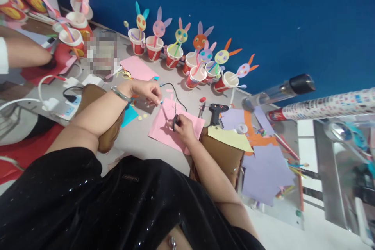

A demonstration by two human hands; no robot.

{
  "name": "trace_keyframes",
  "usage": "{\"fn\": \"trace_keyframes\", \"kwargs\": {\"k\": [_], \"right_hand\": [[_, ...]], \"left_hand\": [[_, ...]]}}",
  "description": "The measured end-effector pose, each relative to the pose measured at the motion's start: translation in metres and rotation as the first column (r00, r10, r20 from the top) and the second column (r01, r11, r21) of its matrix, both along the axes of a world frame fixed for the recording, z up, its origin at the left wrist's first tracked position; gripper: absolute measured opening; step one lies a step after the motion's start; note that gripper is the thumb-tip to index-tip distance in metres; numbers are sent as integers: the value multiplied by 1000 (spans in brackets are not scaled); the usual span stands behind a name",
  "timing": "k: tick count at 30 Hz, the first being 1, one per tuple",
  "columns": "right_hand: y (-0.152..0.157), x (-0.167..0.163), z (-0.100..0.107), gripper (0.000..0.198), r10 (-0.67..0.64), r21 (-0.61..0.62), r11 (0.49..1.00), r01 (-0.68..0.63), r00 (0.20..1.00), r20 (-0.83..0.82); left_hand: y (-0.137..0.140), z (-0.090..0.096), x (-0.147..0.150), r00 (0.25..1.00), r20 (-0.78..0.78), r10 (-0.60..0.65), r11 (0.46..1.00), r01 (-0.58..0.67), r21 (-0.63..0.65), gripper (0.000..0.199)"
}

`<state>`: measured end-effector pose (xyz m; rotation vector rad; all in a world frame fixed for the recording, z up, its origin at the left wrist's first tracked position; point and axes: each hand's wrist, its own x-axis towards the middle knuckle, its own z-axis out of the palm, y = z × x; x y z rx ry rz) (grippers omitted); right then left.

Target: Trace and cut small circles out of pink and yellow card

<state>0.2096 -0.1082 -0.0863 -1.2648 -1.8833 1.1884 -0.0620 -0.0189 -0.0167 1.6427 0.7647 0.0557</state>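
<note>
My right hand [186, 129] is closed around the black handles of a pair of scissors [175, 122], whose thin blades point away from me. Below it lies a sheet of pink paper [159, 133] on the table. My left hand [150, 93], with a bracelet at the wrist, pinches a tiny blue piece [161, 102], probably paper, just left of the blades and apart from them. Small cut pink pieces [169, 91] lie beyond the sheet. Left of it are a blue paper [129, 115] and small yellow bits [142, 116].
Red-and-white cups with paper rabbits [154, 47] line the blue wall. A black glue gun [218, 114] lies right, beside purple paper [263, 172] and yellow paper [230, 138]. A power strip [68, 107] sits left, near another person's arm [27, 49]. Brown cushions [224, 156] flank my place.
</note>
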Motion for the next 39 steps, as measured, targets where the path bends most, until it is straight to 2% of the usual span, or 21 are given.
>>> {"fn": "trace_keyframes", "kwargs": {"k": [2, 5, 8, 10, 14, 16, 18, 19, 22, 24, 28, 31, 39], "right_hand": [[0, -3, -2, 59, -63, -57, 997, 60, 997, -48], [0, -6, -2, 56, -125, -79, 990, 119, 989, -76], [-1, -7, 0, 52, -148, -88, 986, 141, 986, -78], [-1, -7, 0, 51, -146, -92, 986, 138, 986, -79], [0, -6, 0, 53, -135, -91, 988, 128, 988, -79], [1, -5, -1, 53, -136, -98, 987, 128, 988, -71], [2, -6, -3, 52, -136, -92, 987, 130, 989, -65], [3, -6, -3, 52, -133, -86, 988, 127, 989, -70], [6, -7, -5, 54, -120, -74, 991, 113, 986, -112], [8, -7, -5, 57, -117, -81, 991, 106, 983, -142], [8, -9, -6, 60, -131, -87, 989, 117, 973, -189], [5, -11, -7, 58, -154, -84, 987, 138, 963, -222], [2, -10, -11, 50, -203, -43, 979, 198, 955, -217]], "left_hand": [[-8, 6, 2, 999, -38, -21, 999, 22, 23, 32], [-26, 14, 4, 989, -143, -42, 995, 55, 89, 23], [-40, 21, 3, 948, -309, 76, 981, -15, 196, 21], [-45, 25, -1, 878, -438, 193, 951, -59, 302, 21], [-45, 32, -6, 670, -640, 377, 880, -44, 473, 16], [-46, 33, -4, 622, -671, 403, 873, -41, 487, 13], [-52, 30, 3, 607, -680, 412, 866, -30, 498, 15], [-56, 27, 7, 610, -671, 422, 854, -21, 519, 22], [-73, 17, 16, 590, -627, 508, 770, 15, 638, 70], [-83, 9, 16, 600, -581, 549, 721, 10, 693, 91], [-88, -6, 0, 639, -561, 526, 736, -12, 677, 125], [-81, -15, -13, 677, -559, 479, 763, -6, 647, 136], [-63, -30, -23, 737, -562, 376, 810, 32, 585, 139]]}}
